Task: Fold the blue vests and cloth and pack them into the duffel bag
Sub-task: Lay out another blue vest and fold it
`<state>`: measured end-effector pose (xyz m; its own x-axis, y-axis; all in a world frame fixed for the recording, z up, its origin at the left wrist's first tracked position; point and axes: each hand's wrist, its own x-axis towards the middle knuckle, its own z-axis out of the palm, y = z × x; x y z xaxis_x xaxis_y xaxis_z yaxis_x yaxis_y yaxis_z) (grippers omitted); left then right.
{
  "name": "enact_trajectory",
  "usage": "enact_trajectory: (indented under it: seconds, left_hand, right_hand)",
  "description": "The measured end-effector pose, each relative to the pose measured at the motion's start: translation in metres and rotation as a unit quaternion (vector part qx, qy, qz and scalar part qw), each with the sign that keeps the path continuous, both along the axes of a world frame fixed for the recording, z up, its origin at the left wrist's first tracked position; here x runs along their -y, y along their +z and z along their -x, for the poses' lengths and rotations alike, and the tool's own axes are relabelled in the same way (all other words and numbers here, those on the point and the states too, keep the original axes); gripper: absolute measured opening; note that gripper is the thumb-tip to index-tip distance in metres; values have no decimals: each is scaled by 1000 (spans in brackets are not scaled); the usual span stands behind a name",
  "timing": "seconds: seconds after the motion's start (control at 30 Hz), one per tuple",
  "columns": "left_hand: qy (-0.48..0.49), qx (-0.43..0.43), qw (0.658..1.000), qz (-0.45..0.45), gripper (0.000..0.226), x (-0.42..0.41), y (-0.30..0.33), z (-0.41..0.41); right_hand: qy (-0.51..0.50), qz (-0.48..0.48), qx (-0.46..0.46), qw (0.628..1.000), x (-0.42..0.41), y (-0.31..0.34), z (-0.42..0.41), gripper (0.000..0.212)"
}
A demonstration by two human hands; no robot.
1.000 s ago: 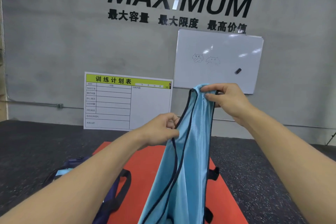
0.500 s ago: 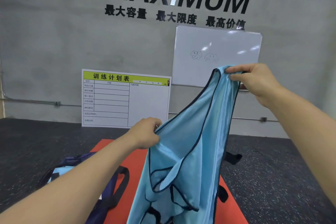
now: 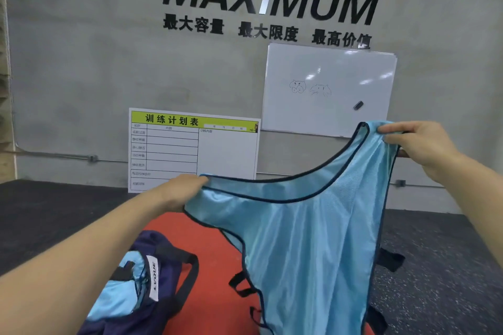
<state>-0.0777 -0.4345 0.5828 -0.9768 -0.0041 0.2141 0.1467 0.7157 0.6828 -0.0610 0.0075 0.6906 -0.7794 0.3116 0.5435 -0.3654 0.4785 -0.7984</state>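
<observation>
A light blue vest (image 3: 307,242) with dark trim hangs spread out in front of me. My left hand (image 3: 181,192) grips its left shoulder strap, lower down. Its right shoulder strap is pinched by my right hand (image 3: 419,145), held higher. The neckline curves between the two hands. Black side straps dangle off the vest's edges. Below my left arm, a navy duffel bag (image 3: 166,266) lies open on a red mat (image 3: 215,261), with light blue fabric (image 3: 119,291) inside it.
The red mat lies on dark speckled flooring (image 3: 441,275). A green-headed schedule board (image 3: 194,148) leans against the grey wall, and a whiteboard (image 3: 329,90) hangs to its right.
My hands have drawn apart, spreading the bunched vest wide open. My right hand moved right and down, my left hand shifted to the left strap.
</observation>
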Motion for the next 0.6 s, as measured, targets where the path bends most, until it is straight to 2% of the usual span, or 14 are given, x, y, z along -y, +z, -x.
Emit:
enact_trajectory:
  seconds: [0.03,0.13,0.23,0.33,0.43,0.5,0.6]
  left_hand:
    - [-10,23,999,-30,26,0,3,-6]
    - [-28,67,976,-204,26,9,11,-7]
    - [-48,7,969,-241,19,22,18,-6]
    - [-99,14,942,-321,27,26,28,-12]
    - [-128,2,941,-312,36,31,37,-17]
    - [-122,-14,954,-273,36,32,46,-26]
    - [-62,-83,987,-120,26,33,57,-37]
  right_hand:
    - [1,-3,4,1000,0,-2,1,17]
    - [4,-7,11,1000,2,-4,2,17]
    - [9,-12,10,1000,7,-6,1,18]
    - [14,-13,7,1000,11,-6,-1,18]
    - [22,-6,8,1000,13,-5,-4,17]
    - [26,-12,7,1000,13,-4,-10,18]
    - [39,-14,4,999,12,-2,-19,20]
